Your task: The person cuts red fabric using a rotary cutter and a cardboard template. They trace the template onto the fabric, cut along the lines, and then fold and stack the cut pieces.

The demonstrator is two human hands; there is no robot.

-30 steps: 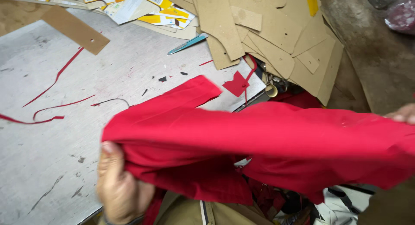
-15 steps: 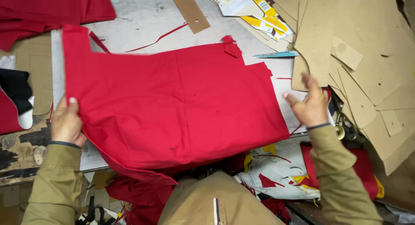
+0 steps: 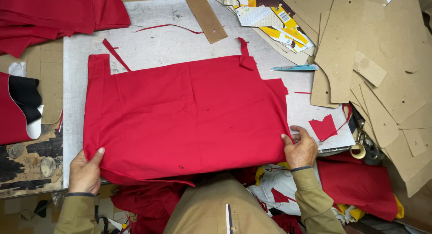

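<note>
a large red cloth (image 3: 184, 117) lies spread flat on the grey metal sheet (image 3: 153, 43) that covers the work table, its near edge hanging toward the person. the left hand (image 3: 84, 171) pinches the cloth's near left corner, thumb on top and fingers tucked under the edge. the right hand (image 3: 300, 148) holds the near right corner in the same way, fingers curled shut on the fabric's edge, so the cloth lies stretched between the two hands and reaches away from them across the sheet.

just right of the right hand sits a small red scrap (image 3: 324, 127) on the sheet (a thin red strip curls beside it). beyond the cloth's far right corner lies a blue-handled cutter (image 3: 294, 68). a heap of brown cardboard patterns (image 3: 382, 63) fills the right side, overlapping the sheet's edge, with yellow printed cartons (image 3: 274, 18) at the top. a long cardboard strip (image 3: 206, 16) lies at the far edge. folded red fabric (image 3: 54, 16) is stacked at the top left, well apart from the hands.
</note>
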